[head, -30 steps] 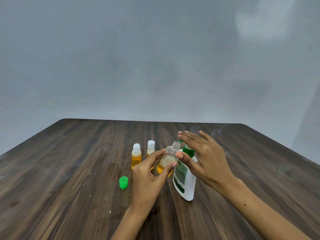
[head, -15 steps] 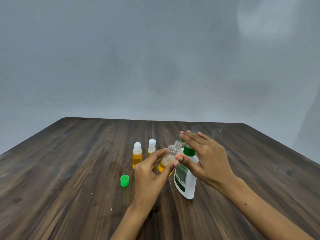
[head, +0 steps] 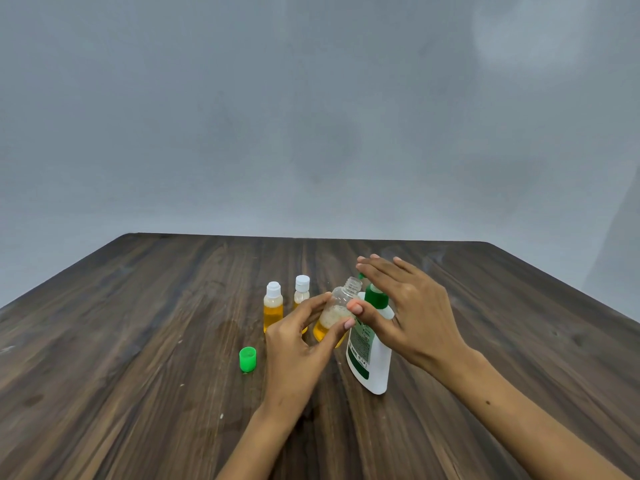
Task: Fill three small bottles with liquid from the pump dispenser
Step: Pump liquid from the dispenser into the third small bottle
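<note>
My left hand (head: 298,344) grips a small clear bottle (head: 337,308), uncapped and tilted toward the pump, partly filled with yellow liquid and foam. Its mouth sits just under the green spout of the white pump dispenser (head: 372,358). My right hand (head: 412,317) lies over the green pump head with fingers straight, the thumb against the dispenser's neck. Two small capped bottles of yellow liquid stand behind my left hand: one (head: 273,311) to the left and one (head: 301,292) partly hidden by my fingers.
A loose green cap (head: 248,358) stands on the dark wooden table (head: 138,341) to the left of my left hand. A plain grey wall rises beyond the table's far edge.
My right hand's fingers have lifted slightly on the pump head. The foam and yellow liquid in the tilted bottle look a little higher. My left hand has hardly moved.
</note>
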